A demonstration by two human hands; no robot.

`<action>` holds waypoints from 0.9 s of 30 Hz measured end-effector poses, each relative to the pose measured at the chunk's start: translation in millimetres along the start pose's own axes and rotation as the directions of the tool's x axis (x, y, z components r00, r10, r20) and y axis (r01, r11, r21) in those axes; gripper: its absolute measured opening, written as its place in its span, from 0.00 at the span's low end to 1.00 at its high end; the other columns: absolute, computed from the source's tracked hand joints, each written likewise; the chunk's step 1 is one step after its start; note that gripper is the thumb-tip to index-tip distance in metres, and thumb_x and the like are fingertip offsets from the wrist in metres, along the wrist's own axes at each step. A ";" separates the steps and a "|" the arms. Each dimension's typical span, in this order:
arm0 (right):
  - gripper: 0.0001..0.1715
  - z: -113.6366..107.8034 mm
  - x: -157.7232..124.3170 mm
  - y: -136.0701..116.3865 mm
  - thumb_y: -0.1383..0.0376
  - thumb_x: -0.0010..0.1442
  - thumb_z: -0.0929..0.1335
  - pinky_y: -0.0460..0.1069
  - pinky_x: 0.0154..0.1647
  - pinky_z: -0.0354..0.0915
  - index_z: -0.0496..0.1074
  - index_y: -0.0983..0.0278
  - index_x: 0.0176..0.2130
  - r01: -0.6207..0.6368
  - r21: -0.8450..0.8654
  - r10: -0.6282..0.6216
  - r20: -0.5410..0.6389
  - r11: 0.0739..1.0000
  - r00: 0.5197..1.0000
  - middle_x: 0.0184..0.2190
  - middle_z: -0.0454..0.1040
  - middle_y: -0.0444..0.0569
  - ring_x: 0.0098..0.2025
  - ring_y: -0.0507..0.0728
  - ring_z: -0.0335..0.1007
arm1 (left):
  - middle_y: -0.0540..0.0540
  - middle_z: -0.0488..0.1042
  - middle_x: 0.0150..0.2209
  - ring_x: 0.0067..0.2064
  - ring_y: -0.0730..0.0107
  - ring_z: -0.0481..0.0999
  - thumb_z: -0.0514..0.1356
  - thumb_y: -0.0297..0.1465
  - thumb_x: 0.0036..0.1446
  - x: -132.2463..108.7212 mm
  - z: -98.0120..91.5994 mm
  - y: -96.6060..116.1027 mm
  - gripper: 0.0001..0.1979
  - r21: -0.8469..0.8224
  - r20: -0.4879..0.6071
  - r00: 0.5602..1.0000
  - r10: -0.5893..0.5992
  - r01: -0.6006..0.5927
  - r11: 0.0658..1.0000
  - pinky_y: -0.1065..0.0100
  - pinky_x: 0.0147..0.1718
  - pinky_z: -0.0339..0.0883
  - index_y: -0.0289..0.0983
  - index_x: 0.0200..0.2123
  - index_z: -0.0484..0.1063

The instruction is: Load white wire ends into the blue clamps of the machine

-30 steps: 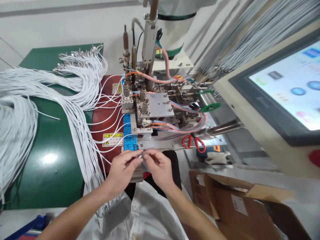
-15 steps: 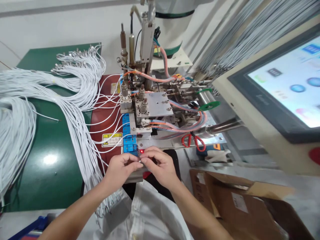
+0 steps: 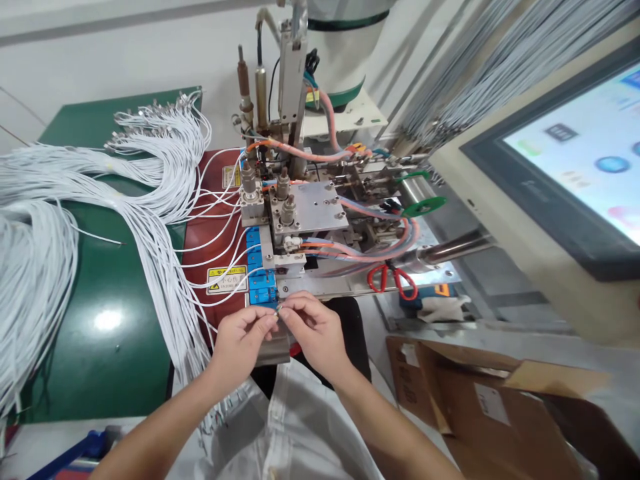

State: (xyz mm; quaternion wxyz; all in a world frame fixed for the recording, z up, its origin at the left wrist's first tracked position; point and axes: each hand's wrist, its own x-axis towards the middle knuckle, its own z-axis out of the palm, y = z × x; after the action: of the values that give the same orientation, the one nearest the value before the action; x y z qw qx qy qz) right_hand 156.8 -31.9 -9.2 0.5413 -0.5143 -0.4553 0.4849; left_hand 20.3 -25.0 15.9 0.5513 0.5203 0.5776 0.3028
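My left hand and my right hand meet fingertip to fingertip at the front end of the machine. Between thumb and fingers, each hand pinches the small end of a white cable, where thin wire tips show; finer detail is too small to tell. Just beyond my fingertips is a row of blue clamps, with white cables running into it from the left. A long bundle of white cables hangs over the table edge beside my left forearm.
The machine's metal plate stands behind the clamps. Red scissors lie at its right, near a wire spool. A touchscreen juts in at the right above a cardboard box. More cables cover the green table.
My fingertips have parted slightly, and the wire tips show between them. The red light by my fingers is no longer visible. The view has shifted a little.
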 end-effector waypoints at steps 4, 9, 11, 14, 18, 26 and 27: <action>0.06 3.9 -0.8 -1.4 0.68 0.50 0.68 0.47 0.30 0.63 0.72 0.64 0.23 -0.049 0.053 0.052 -0.061 0.997 0.997 0.25 0.69 0.46 0.28 0.52 0.66 | 0.51 0.71 0.22 0.26 0.77 0.68 0.58 0.32 0.51 -1.1 1.2 -2.1 0.07 -0.060 -0.001 1.000 -0.015 0.015 0.998 0.76 0.27 0.64 0.34 0.28 0.73; 0.08 15.6 -5.9 1.8 0.67 0.49 0.68 0.46 0.28 0.63 0.69 0.65 0.20 -0.136 0.204 0.166 -0.139 0.969 0.976 0.22 0.66 0.43 0.26 0.50 0.64 | 0.50 0.73 0.26 0.27 0.77 0.69 0.58 0.33 0.52 -4.3 8.3 -8.6 0.08 -0.115 -0.085 0.996 -0.019 0.009 0.993 0.75 0.29 0.66 0.34 0.31 0.73; 0.08 18.9 -7.9 2.8 0.67 0.50 0.67 0.46 0.27 0.63 0.69 0.64 0.21 -0.123 0.184 0.155 -0.170 0.975 0.973 0.22 0.66 0.43 0.25 0.50 0.64 | 0.50 0.74 0.27 0.28 0.76 0.71 0.58 0.33 0.53 -4.9 10.6 -11.2 0.08 -0.122 -0.108 0.994 -0.002 -0.011 0.992 0.75 0.31 0.67 0.34 0.31 0.73; 0.05 19.1 -8.8 4.3 0.69 0.50 0.67 0.47 0.30 0.64 0.70 0.64 0.24 0.034 0.004 -0.032 -0.227 0.999 0.973 0.24 0.67 0.44 0.28 0.51 0.65 | 0.49 0.75 0.31 0.32 0.74 0.73 0.58 0.33 0.53 -5.1 11.9 -13.0 0.08 -0.131 -0.128 0.992 0.011 -0.028 0.991 0.73 0.35 0.67 0.35 0.32 0.73; 0.04 15.2 -6.8 7.3 0.71 0.50 0.66 0.47 0.32 0.64 0.71 0.63 0.26 0.145 -0.096 -0.162 -0.202 0.985 0.966 0.26 0.68 0.45 0.30 0.52 0.66 | 0.50 0.74 0.27 0.28 0.75 0.72 0.58 0.34 0.54 -5.4 11.7 -11.4 0.08 -0.128 -0.120 0.993 -0.006 -0.009 0.992 0.75 0.31 0.67 0.35 0.32 0.73; 0.05 13.7 -5.7 4.2 0.71 0.51 0.66 0.47 0.30 0.65 0.70 0.63 0.26 0.152 -0.098 -0.166 -0.157 0.984 0.974 0.26 0.68 0.46 0.29 0.52 0.66 | 0.49 0.75 0.30 0.32 0.74 0.72 0.58 0.32 0.53 -5.8 14.1 -14.9 0.07 -0.097 -0.164 0.984 0.062 -0.079 0.992 0.74 0.34 0.67 0.35 0.31 0.72; 0.05 12.1 -5.1 3.2 0.71 0.51 0.66 0.48 0.30 0.64 0.71 0.63 0.26 0.197 -0.151 -0.218 -0.134 0.969 0.967 0.26 0.68 0.46 0.29 0.52 0.66 | 0.48 0.75 0.30 0.31 0.74 0.72 0.57 0.32 0.53 -5.5 13.4 -15.9 0.07 -0.088 -0.150 0.986 0.067 -0.081 0.993 0.74 0.33 0.68 0.35 0.31 0.72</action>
State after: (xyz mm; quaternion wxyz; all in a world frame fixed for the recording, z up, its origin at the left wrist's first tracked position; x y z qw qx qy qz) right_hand 144.0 -35.5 -11.7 0.5853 -0.5344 -0.4969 0.3534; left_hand 28.0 -37.5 0.3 0.5192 0.4913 0.5821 0.3874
